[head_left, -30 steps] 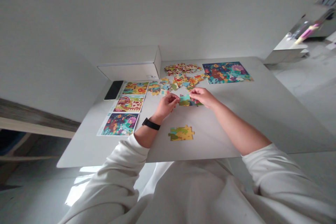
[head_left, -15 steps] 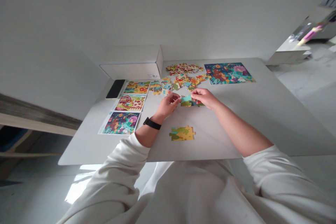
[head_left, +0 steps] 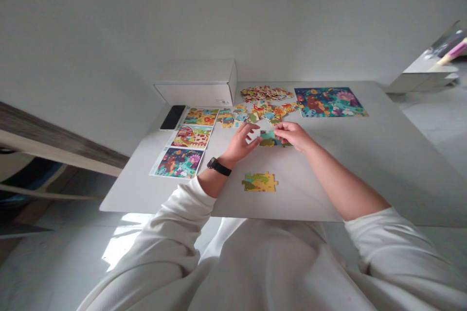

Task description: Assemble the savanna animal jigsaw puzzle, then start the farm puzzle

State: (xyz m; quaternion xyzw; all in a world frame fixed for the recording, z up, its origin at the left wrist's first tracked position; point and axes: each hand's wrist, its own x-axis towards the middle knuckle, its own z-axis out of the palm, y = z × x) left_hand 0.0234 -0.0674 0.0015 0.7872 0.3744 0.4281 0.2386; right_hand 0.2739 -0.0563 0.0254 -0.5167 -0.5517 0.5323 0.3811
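A small group of teal and green jigsaw puzzle pieces [head_left: 267, 139] lies on the table in front of me. My right hand [head_left: 293, 136] pinches a puzzle piece at the right side of this group, its fingertips partly hiding it. At the left edge, my left hand [head_left: 241, 145] holds its fingers apart, with nothing seen between them; the thumb tip is close to the pieces. Nearer to me lies a joined yellow and green puzzle section [head_left: 260, 182]. Just behind my hands spread loose puzzle pieces [head_left: 272, 115].
Picture cards [head_left: 191, 136] lie in a column at the left, beside a black phone [head_left: 172, 117]. A white box [head_left: 195, 92] stands against the wall. A heap of red-toned pieces [head_left: 265, 93] lies at the back, left of a finished dark-blue puzzle [head_left: 328, 102].
The left hand's fingers have spread and come slightly away from the teal pieces. My right hand stays at their right side. The whole view has shifted a little.
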